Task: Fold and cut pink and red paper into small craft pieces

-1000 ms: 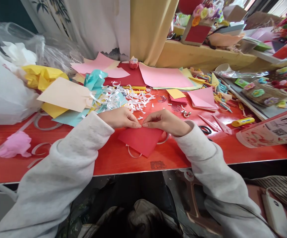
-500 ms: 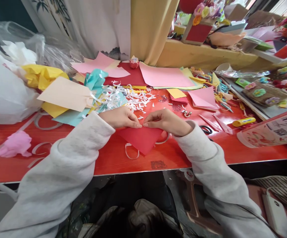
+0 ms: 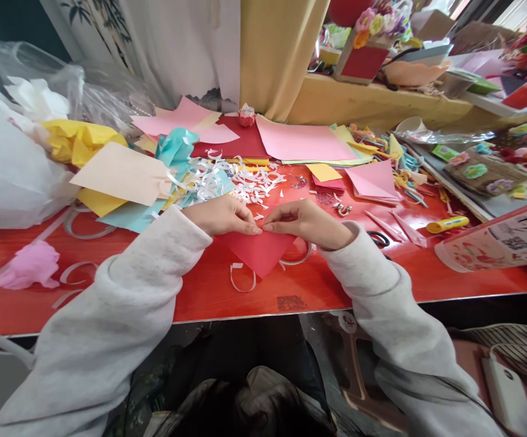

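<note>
A red sheet of paper [image 3: 259, 254] hangs from my fingertips, its lower corner pointing toward me over the red table [image 3: 227, 303]. My left hand [image 3: 227, 217] pinches its upper edge between thumb and forefinger. Right beside it, my right hand [image 3: 302, 223] pinches the same edge, the two thumb tips almost touching. The far part of the sheet is hidden behind my fingers. Curled white paper strips lie around it, one loop [image 3: 243, 279] just in front. Behind my hands spreads a heap of white paper shreds [image 3: 249, 180].
Scissors handles [image 3: 378, 238], a yellow tube [image 3: 447, 224] and a paper cup [image 3: 495, 237] lie to the right. Pink sheets [image 3: 302, 136] and a small yellow-and-red paper stack [image 3: 324, 173] sit farther back. On the left are crumpled pink paper [image 3: 31, 265] and a white plastic bag [image 3: 13, 164].
The red paper's lower corner has lifted and shifted slightly left and away from me. Both hands keep their pinch and have barely moved.
</note>
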Tool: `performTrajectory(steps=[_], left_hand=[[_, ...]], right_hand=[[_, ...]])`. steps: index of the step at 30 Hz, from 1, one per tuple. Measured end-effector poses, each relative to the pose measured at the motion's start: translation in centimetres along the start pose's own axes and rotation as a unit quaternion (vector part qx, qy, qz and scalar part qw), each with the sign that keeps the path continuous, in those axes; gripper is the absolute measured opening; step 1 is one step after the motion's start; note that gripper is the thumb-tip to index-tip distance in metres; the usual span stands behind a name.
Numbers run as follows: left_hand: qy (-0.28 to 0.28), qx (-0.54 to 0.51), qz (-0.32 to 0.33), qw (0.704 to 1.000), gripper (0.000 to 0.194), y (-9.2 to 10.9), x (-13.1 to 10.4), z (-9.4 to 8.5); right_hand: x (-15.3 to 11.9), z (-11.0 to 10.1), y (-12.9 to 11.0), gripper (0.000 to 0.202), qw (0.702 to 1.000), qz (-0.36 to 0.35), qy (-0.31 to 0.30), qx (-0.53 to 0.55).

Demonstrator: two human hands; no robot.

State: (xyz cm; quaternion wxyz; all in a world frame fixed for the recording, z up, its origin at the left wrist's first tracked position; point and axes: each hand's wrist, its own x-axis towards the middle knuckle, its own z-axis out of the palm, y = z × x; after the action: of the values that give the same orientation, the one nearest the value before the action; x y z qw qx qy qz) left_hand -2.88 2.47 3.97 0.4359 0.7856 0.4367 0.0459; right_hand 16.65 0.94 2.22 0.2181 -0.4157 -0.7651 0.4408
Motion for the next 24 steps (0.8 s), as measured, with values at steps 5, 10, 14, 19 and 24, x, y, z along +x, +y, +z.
performTrajectory(steps=[5,10,14,19,24], left_hand=[[0.001,0.011,-0.008,1.0,0.028,0.26,-0.01,0.15],[0.004,-0.001,-0.002,1.0,0.034,-0.02,0.01,0.13],[0.019,-0.015,-0.018,1.0,0.027,0.32,0.04,0.24],[0.003,0.009,-0.017,1.0,0.03,0.08,-0.04,0.09],[-0.019,-0.008,-0.008,1.0,0.031,-0.43,0.06,-0.19]], right_hand=[[-0.04,-0.02,-0.01,0.029,0.999,0.007,0.01,-0.032],[-0.06,0.1,0.12,0.026,0.998,-0.011,0.04,-0.043],[-0.05,0.06,0.09,0.027,0.997,-0.012,0.01,-0.078],[-0.17,-0.08,-0.05,0.025,0.997,-0.013,0.012,-0.077],[-0.17,-0.09,-0.09,0.025,0.998,-0.016,0.008,-0.067]])
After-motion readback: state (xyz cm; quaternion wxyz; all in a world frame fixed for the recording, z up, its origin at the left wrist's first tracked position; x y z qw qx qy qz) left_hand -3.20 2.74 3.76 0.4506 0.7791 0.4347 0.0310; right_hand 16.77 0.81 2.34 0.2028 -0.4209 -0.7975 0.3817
